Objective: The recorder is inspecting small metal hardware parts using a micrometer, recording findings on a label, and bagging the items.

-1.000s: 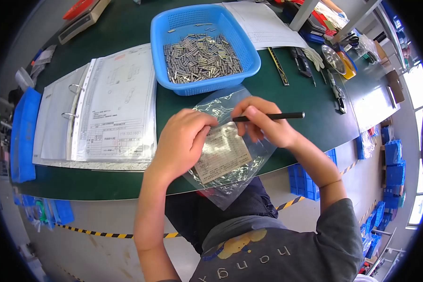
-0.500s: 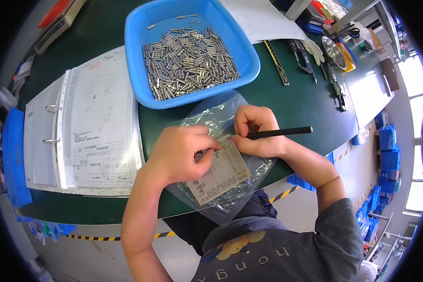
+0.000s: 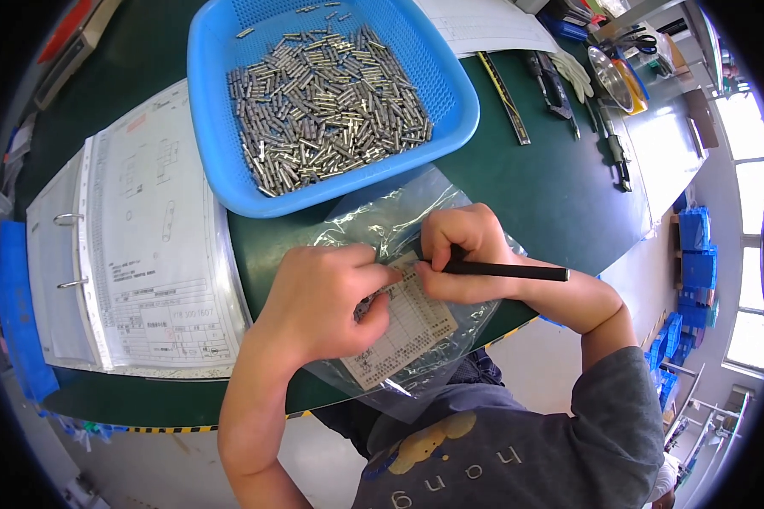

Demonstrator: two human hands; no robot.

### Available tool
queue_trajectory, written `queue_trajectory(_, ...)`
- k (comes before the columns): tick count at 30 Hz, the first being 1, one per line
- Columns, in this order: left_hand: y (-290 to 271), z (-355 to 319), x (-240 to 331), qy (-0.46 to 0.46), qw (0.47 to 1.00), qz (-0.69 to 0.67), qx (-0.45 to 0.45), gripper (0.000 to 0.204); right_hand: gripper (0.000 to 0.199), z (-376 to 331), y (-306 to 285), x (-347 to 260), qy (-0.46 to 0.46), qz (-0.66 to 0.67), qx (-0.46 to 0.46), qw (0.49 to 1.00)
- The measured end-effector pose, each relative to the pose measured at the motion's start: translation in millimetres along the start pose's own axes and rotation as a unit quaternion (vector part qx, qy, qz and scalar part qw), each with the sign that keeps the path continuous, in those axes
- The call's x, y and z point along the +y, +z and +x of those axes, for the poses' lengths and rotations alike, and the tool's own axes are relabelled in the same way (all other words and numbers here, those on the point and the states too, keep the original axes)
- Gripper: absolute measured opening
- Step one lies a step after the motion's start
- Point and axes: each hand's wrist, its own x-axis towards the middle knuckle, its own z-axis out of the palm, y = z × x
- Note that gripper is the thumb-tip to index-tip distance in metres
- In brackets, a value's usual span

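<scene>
My right hand (image 3: 465, 254) is closed around a black pen (image 3: 518, 271), its fingertips at the upper right corner of a printed paper card (image 3: 412, 322). The pen's writing end is hidden by the fingers. My left hand (image 3: 327, 301) is curled, with its index fingertip and thumb at the card's upper left part, holding it down. Beneath the card and both hands lies a clear plastic bag (image 3: 412, 403), which hangs past the table's near edge. Rows of print and some handwriting show on the card.
A blue plastic basket (image 3: 205, 127) of small metal pins stands beyond my hands. To the left an open ring binder (image 3: 157, 254) holds drawings. A tape measure strip (image 3: 504, 97), a glove (image 3: 572, 75), a metal bowl (image 3: 607, 78) and calipers (image 3: 615, 151) lie on the green table (image 3: 560, 204).
The view has shifted, so the basket and binder appear further left. Both hands stay at the card, and the pen's back end tilts slightly lower in the picture.
</scene>
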Motion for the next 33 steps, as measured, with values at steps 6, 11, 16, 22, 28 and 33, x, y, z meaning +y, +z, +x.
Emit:
queue_trajectory(6,-0.6,2.0,0.6,0.004,1.0,0.01,0.002,0.021,0.026,1.5,-1.4,-0.3,-0.009,-0.016,-0.004,1.0)
queue_trajectory(11,0.5,1.5,0.4,0.002,1.0,0.01,0.009,0.02,0.026,1.2,-1.4,-0.3,-0.015,-0.027,-0.005,1.0)
queue_trajectory(16,-1.1,1.6,3.9,-0.012,1.0,0.02,-0.007,0.013,0.026,-0.4,-0.9,0.3,-0.025,-0.024,-0.012,0.999)
queue_trajectory(22,0.2,0.9,2.6,0.002,1.0,0.017,0.008,0.021,0.026,-1.0,-2.9,0.7,-0.042,-0.034,-0.018,0.998)
queue_trajectory(28,1.4,-0.2,1.8,-0.001,1.0,0.001,0.017,0.021,0.006,-0.5,-12.9,-12.2,0.001,0.153,0.015,0.988)
queue_trajectory(33,-5.1,1.3,5.9,-0.016,0.999,0.022,-0.024,0.02,0.012,-0.3,-4.0,-17.6,0.092,0.098,-0.001,0.991)
